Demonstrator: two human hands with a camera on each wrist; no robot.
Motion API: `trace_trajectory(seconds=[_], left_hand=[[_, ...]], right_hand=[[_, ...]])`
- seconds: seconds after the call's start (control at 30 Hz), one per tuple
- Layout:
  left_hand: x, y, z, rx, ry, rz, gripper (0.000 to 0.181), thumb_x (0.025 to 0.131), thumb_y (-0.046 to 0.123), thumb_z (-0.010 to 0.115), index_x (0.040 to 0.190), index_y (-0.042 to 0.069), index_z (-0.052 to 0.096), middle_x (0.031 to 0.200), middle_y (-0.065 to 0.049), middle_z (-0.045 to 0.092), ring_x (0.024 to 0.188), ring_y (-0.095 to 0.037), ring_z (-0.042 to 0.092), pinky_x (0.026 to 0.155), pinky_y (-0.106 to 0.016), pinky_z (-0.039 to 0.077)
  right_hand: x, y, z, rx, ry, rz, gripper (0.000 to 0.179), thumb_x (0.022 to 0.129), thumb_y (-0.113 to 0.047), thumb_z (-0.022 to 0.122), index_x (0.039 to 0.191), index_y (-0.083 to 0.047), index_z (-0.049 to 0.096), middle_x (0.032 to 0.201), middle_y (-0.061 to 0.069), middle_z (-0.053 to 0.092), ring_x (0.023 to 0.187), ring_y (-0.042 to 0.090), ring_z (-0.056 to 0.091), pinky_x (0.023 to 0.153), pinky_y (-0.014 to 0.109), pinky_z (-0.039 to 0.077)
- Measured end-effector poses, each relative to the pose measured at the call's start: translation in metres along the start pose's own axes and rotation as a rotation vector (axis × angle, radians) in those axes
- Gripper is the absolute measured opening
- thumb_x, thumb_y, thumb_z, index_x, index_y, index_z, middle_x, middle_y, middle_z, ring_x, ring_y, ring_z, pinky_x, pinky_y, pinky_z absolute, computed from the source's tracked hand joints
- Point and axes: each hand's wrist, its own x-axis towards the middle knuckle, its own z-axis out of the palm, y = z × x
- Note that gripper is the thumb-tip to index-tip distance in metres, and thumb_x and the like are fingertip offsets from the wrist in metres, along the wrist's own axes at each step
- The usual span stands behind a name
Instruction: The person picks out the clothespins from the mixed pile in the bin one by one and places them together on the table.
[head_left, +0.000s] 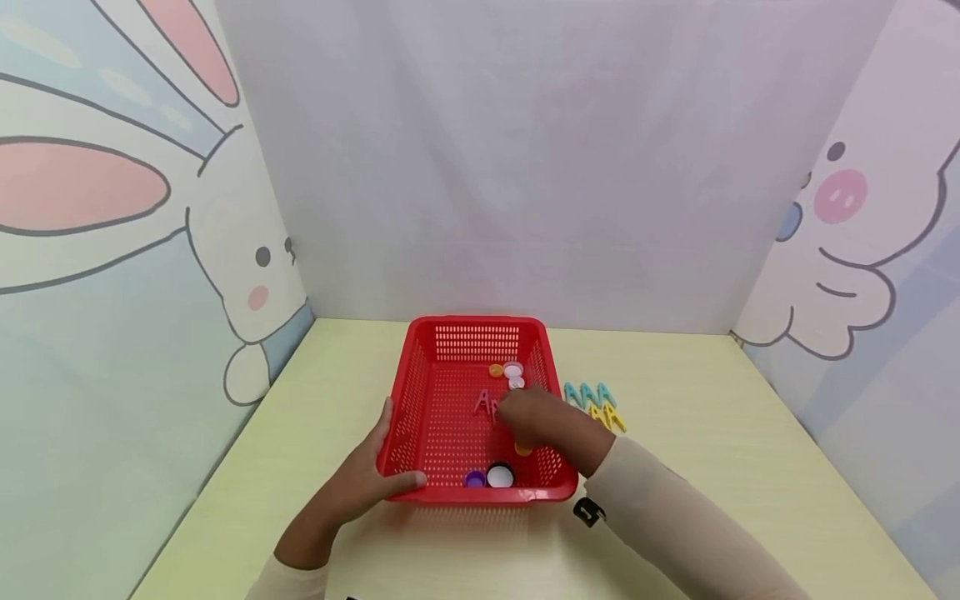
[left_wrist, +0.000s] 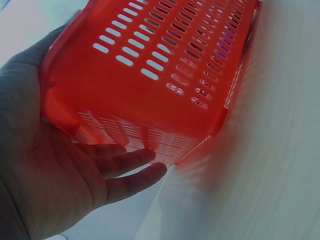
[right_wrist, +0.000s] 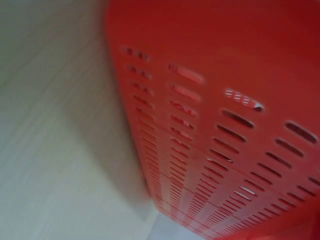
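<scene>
A red plastic basket (head_left: 405,392) with slotted walls stands on the table. My left hand (head_left: 365,482) rests on its near left corner, thumb along the front rim; in the left wrist view its fingers lie rather straight against the outer wall. My right hand (head_left: 528,415) reaches inside over the right side, beside two pinkish-red clothespins (head_left: 482,402) on the basket floor. Its fingertips are hidden from the head view, and the basket wall fills the right wrist view. An orange cap (head_left: 523,450) shows just below that hand.
More caps lie in the basket: a purple one (head_left: 475,479), a black-rimmed white one (head_left: 500,476), a small orange one (head_left: 496,371) and white ones (head_left: 513,370). Right of the basket, blue clothespins (head_left: 588,394) and yellow clothespins (head_left: 613,417) lie on the table (head_left: 697,417).
</scene>
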Motion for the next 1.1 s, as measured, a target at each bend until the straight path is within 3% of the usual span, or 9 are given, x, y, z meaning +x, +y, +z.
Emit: trace_trajectory(seconds=[0.37,0.63,1.1], left_hand=[[0.0020,-0.0016,-0.0010,-0.015,-0.014,0.023,0.140,0.082,0.043,0.094,0.177,0.025,-0.008,0.163,-0.021,0.043,0.132,-0.036,0.060,0.093,-0.042,0.069],[0.0023,-0.0007,-0.0024,-0.016,-0.019,0.026,0.141,0.082,0.045,0.093,0.177,0.023,-0.009,0.163,-0.021,0.043,0.133,-0.037,0.059,0.093,-0.042,0.069],[0.0020,-0.0023,-0.0031,0.004,-0.003,0.007,0.142,0.081,0.050,0.093,0.177,0.025,-0.009,0.165,-0.020,0.043,0.128,-0.033,0.062,0.094,-0.043,0.069]], right_hand=[[0.0063,-0.0030,0.0054,0.010,-0.006,0.061,0.065,0.061,-0.022,0.107,0.119,-0.024,0.078,0.100,-0.003,0.077,0.087,0.021,0.073,0.076,0.051,0.071],[0.0069,-0.0009,0.0078,0.075,0.005,0.073,0.065,0.061,-0.024,0.107,0.118,-0.025,0.076,0.096,-0.005,0.076,0.082,0.019,0.073,0.075,0.052,0.071],[0.0105,-0.0044,0.0094,-0.039,0.010,0.052,0.060,0.064,-0.022,0.106,0.116,-0.023,0.078,0.097,-0.003,0.077,0.077,0.018,0.070,0.078,0.049,0.071]])
